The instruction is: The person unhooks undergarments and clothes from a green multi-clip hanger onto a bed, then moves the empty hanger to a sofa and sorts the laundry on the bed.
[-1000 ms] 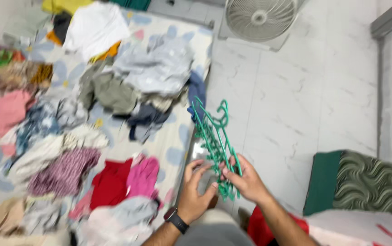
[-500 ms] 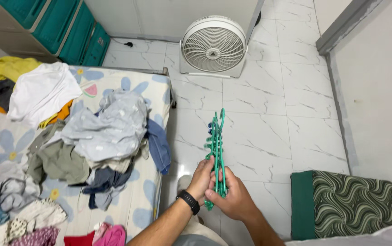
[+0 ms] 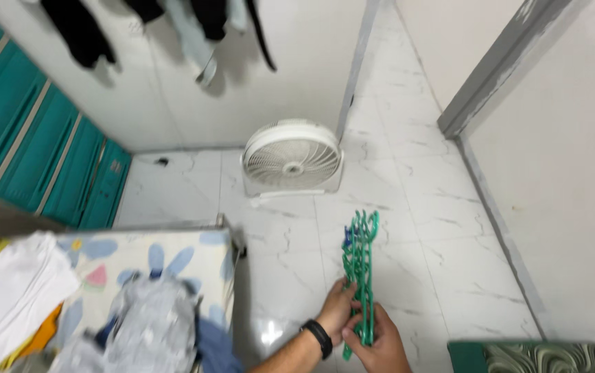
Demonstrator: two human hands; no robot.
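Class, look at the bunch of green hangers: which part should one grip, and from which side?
Grip the green hangers low on the bunch, where the bars lie stacked close together, coming from below. The hooks point up and splay apart, so the top offers no firm hold. Both the left hand and the right hand already clasp that lower end, one from each side.

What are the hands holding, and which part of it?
Both the left hand and right hand grip a bunch of green hangers at its lower end, hooks pointing up.

Home bedroom: bed (image 3: 173, 252) with laundry (image 3: 152, 324), floor fan (image 3: 292, 160), teal drawers (image 3: 49, 162)
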